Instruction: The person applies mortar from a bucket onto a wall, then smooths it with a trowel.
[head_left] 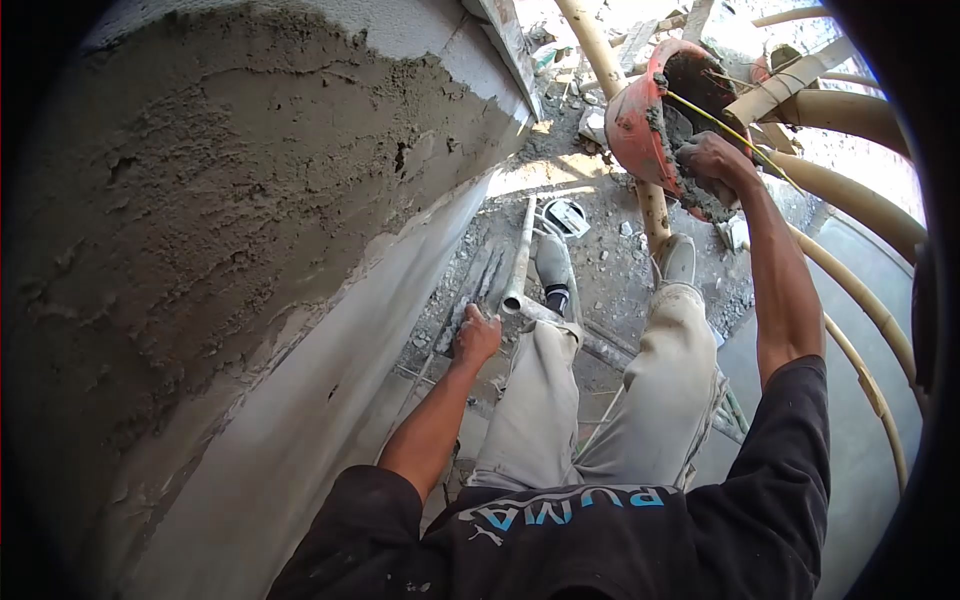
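My right hand [712, 163] is closed at the mouth of a red bucket [632, 125] smeared with grey mortar, at the upper right; what its fingers grip is hidden. Wet mortar [700, 195] clings to the bucket's rim just below the hand. Lower and to the left, my left hand [477, 335] is wrapped round the near end of a long, flat, mortar-stained tool [482, 283], close beside the wall. Fresh rough mortar [230, 190] covers the upper part of that wall, with a smoother pale surface [330, 390] below it.
Bamboo poles [850, 180] curve along the right side, and one pole [655, 215] runs beneath the bucket. A metal pipe [521, 255] stands by my foot. Rubble [610, 250] lies on the ground far below. A yellow cord [715, 119] crosses the bucket.
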